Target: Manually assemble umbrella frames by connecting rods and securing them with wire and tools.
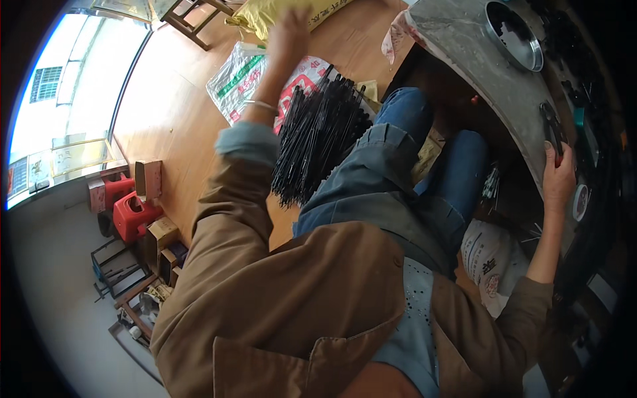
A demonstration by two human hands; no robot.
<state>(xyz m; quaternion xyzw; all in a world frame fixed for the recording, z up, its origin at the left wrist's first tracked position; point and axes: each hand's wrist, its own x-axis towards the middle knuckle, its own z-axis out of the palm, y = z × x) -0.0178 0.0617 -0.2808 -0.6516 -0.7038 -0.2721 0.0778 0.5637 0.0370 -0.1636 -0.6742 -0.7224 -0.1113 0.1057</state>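
Note:
My left hand (290, 36) reaches out in front of the yellow sack (328, 12), and motion smears its fingers. Whether it touches the sack I cannot tell. Below that forearm a large heap of thin black rods (315, 136) lies on a white, green and red printed sack (239, 76) on the floor. At the grey table's (451, 26) edge on the right, my right hand (561, 176) is closed around the handles of dark pliers (549, 123), with a bit of red showing at the grip. The pliers point away from me.
A round metal pan (514, 36) with dark pieces stands on the table. Dark clutter lines its far right side. Beside my legs sits a white sack (488, 255). Red plastic stools (133, 212) and cardboard boxes (162, 233) stand at left, near a wooden frame (186, 23) farther off.

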